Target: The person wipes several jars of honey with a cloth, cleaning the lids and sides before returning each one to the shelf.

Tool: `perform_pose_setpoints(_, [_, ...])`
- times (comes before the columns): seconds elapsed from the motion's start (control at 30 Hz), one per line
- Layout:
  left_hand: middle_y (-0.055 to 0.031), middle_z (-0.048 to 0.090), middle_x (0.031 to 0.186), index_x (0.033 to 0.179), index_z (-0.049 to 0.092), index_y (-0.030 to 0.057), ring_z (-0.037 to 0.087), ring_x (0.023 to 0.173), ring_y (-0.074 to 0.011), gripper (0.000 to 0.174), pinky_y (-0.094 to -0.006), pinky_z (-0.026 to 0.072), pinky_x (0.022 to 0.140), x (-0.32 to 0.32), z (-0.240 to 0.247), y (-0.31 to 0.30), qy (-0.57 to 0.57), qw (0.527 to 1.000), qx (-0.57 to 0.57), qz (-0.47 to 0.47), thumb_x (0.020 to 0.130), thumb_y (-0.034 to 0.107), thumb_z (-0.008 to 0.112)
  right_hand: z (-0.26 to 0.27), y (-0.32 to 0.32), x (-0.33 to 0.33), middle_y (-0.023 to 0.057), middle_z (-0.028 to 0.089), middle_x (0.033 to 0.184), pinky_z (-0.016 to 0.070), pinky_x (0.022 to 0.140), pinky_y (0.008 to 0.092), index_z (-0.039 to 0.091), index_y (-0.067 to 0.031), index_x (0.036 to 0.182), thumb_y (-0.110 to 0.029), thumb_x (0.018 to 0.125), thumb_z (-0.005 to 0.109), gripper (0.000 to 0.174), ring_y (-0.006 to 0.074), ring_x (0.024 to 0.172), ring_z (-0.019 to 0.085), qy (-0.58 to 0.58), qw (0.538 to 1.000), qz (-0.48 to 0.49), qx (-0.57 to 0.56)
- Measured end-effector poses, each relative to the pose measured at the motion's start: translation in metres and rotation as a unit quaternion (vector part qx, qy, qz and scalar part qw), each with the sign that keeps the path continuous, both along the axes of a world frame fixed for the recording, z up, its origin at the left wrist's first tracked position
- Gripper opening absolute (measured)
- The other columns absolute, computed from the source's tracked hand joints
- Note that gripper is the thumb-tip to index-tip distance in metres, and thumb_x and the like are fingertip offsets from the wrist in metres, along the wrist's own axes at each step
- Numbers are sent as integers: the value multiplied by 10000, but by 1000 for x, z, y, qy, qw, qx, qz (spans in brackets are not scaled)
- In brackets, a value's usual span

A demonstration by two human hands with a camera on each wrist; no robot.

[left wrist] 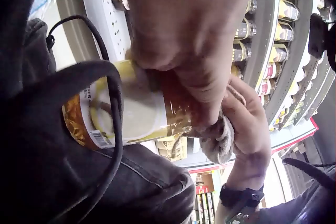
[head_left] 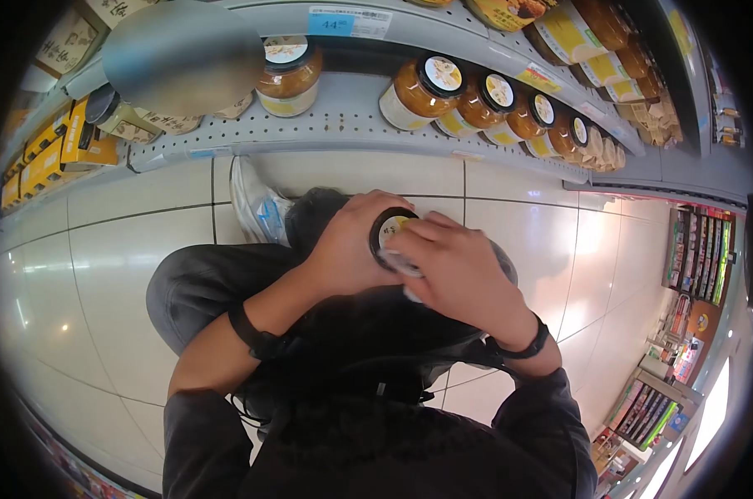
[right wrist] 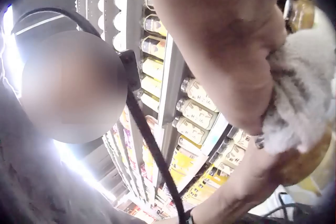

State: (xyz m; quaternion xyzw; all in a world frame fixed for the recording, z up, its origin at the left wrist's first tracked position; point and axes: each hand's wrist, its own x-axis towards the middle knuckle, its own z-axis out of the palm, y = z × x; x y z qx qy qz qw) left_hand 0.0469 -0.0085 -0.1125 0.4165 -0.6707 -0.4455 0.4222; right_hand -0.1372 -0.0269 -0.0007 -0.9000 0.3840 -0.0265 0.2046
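Dark shirt fabric [head_left: 368, 445] is filling the bottom of the head view. Pale floor tiles [head_left: 102, 287] are spreading out beyond it, and a grey perforated shelf [head_left: 343, 125] is running along the far side. Dark-trousered legs [head_left: 193, 287] are bending beneath the arms. Amber jars [head_left: 482, 104] are standing in a row on the shelf, with a similar single jar [head_left: 289, 79] standing apart to their left.

Both hands are working close together above the lap: the left hand [head_left: 351, 245] is gripping the held jar [left wrist: 139, 108] between them, well apart from the shelf, while the right hand [head_left: 455, 266] is pinching a whitish cloth [right wrist: 304, 90] at its lid end. Black wristbands [head_left: 251, 328] are circling both wrists. The dark lid [head_left: 378, 237] is bearing a round pale label [head_left: 390, 229], which the right hand is partly covering.
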Motion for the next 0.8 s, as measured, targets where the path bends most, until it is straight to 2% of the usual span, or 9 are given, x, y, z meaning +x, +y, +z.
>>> perform_pose_setpoints(0.1, [-157, 700, 1193, 1205, 644, 50, 684, 1106, -375, 707, -439, 527, 999, 1, -2, 4, 43, 995, 78, 37, 590, 182, 967, -12, -5, 23, 49, 684, 968, 582, 684, 425, 657, -107, 1003, -144, 807, 769, 229, 299, 898, 681, -74, 997, 22, -9])
perform_pose_setpoints(0.2, [-157, 696, 1183, 1224, 643, 47, 685, 1105, -363, 734, -433, 534, 984, 7, 4, 12, 64, 991, 112, 43, 579, 164, 972, -16, -12, 34, 40, 683, 973, 586, 687, 420, 654, -111, 1004, -141, 805, 764, 229, 290, 909, 683, -42, 999, -24, -13])
perform_pose_setpoints(0.23, [-151, 694, 1175, 1229, 643, 43, 682, 1118, -351, 756, -430, 536, 982, 7, 7, 14, 22, 994, 83, 68, 564, 159, 982, -19, -15, 32, 42, 685, 964, 594, 674, 420, 658, -99, 986, -152, 808, 764, 214, 280, 916, 689, -20, 999, -40, -22])
perform_pose_setpoints(0.37, [-152, 674, 1278, 1311, 609, 34, 673, 1181, -295, 810, -412, 513, 1051, 4, 1, 9, 8, 996, 86, 9, 591, 130, 967, -7, -5, 14, 42, 684, 950, 603, 669, 410, 658, -86, 959, -157, 807, 763, 198, 269, 924, 692, 42, 995, -68, -61])
perform_pose_setpoints(0.47, [-151, 676, 1279, 1277, 632, 30, 673, 1173, -296, 761, -418, 513, 1056, 3, 2, 0, 40, 995, 87, -3, 607, 158, 968, 1, 2, -6, 39, 681, 961, 603, 670, 401, 664, -87, 963, -153, 811, 755, 189, 268, 934, 687, 30, 999, -11, -27])
perform_pose_setpoints(0.57, [-145, 681, 1270, 1247, 648, 26, 670, 1186, -286, 701, -415, 515, 1053, 0, -7, 2, 10, 1000, 1, -25, 637, 179, 957, -3, 7, 8, 44, 678, 978, 603, 666, 402, 675, -85, 983, -154, 815, 753, 198, 271, 947, 683, -59, 997, 46, 11])
perform_pose_setpoints(0.67, [-139, 684, 1240, 1268, 635, 28, 669, 1182, -288, 696, -415, 516, 1047, -3, -22, 7, -29, 997, -66, 3, 670, 197, 949, -12, 8, 28, 53, 678, 991, 604, 667, 410, 674, -82, 974, -162, 826, 751, 185, 279, 960, 684, -52, 998, 24, -41])
perform_pose_setpoints(0.73, [-135, 682, 1230, 1289, 622, 33, 660, 1189, -291, 736, -409, 512, 1051, 4, 0, 11, 113, 982, 148, -14, 649, 172, 957, -22, 4, 32, 35, 650, 936, 598, 640, 397, 641, -120, 942, -175, 808, 750, 181, 266, 904, 670, -91, 993, -8, -74])
perform_pose_setpoints(0.8, [-146, 685, 1221, 1250, 632, 44, 670, 1150, -334, 725, -420, 532, 1011, 5, 7, 13, 69, 992, 110, 7, 617, 163, 965, -22, -3, 30, 30, 645, 926, 600, 637, 388, 644, -123, 938, -183, 813, 739, 169, 261, 886, 670, 14, 996, -59, -67])
